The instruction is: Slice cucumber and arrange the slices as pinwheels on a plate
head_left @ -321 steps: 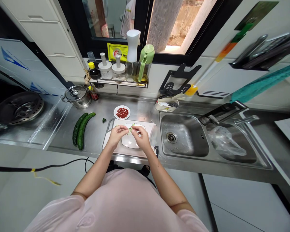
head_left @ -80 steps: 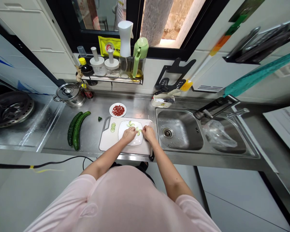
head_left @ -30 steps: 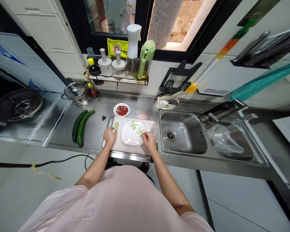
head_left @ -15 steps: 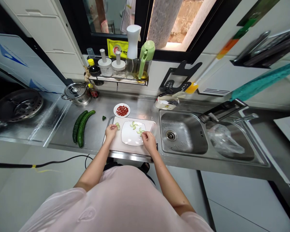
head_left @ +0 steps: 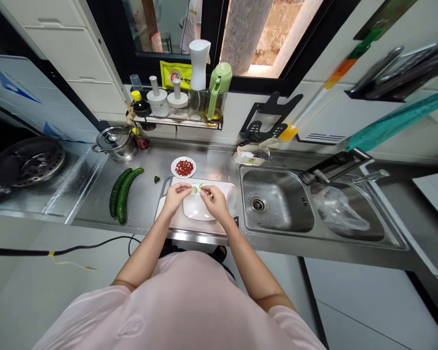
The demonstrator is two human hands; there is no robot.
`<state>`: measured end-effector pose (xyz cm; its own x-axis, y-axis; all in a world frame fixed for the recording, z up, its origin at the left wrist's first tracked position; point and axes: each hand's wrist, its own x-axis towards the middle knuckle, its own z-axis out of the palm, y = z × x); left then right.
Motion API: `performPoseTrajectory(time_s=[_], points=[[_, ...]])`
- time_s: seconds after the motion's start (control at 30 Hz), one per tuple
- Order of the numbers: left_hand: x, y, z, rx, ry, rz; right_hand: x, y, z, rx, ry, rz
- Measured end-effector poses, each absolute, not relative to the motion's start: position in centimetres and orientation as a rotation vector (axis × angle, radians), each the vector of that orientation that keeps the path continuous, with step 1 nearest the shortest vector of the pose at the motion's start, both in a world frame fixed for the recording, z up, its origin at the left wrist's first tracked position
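Observation:
Over the white plate point(head_left: 197, 211), my left hand point(head_left: 177, 197) pinches a thin cucumber slice point(head_left: 194, 191) between thumb and fingers. My right hand point(head_left: 214, 200) is close beside it, its thumb and forefinger closed near a second pale green slice at the fingertips. Both hands partly cover the plate and the slices lying on it. Beneath the plate lies a pale cutting board point(head_left: 177, 221) with a grey handle. Just behind the board stands a small white dish point(head_left: 183, 175) of chopped red pieces.
Two whole cucumbers point(head_left: 123, 194) and a dark green cucumber end point(head_left: 156, 179) lie left on the steel counter. A lidded pot point(head_left: 116, 142) stands behind them. To the right is a sink point(head_left: 277, 199); a plastic bag point(head_left: 337, 209) fills part of its second basin.
My left hand has moved right from the board's left side, bringing a cucumber slice over the plate. My right hand has shifted left and away from me, toward the left one.

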<state>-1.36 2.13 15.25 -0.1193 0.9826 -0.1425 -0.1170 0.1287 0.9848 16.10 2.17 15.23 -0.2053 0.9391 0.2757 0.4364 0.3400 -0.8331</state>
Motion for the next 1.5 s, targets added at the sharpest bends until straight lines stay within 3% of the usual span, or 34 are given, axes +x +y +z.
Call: performPoseTrajectory(time_s=[0.43,0.73,1.5], points=[[-0.1,1.6,17.5,1.086,1.332,1.279,15.8,2.9,16.8,-1.167,-1.715,0.902],[0.7,1.6,17.8,0.734,1.160,0.918,16.6,3.0,17.0,-1.172,-1.743,0.875],[0.6,3.0,17.9,0.822,1.156,1.081,16.8,3.1,16.9,-1.150,-1.800,0.847]])
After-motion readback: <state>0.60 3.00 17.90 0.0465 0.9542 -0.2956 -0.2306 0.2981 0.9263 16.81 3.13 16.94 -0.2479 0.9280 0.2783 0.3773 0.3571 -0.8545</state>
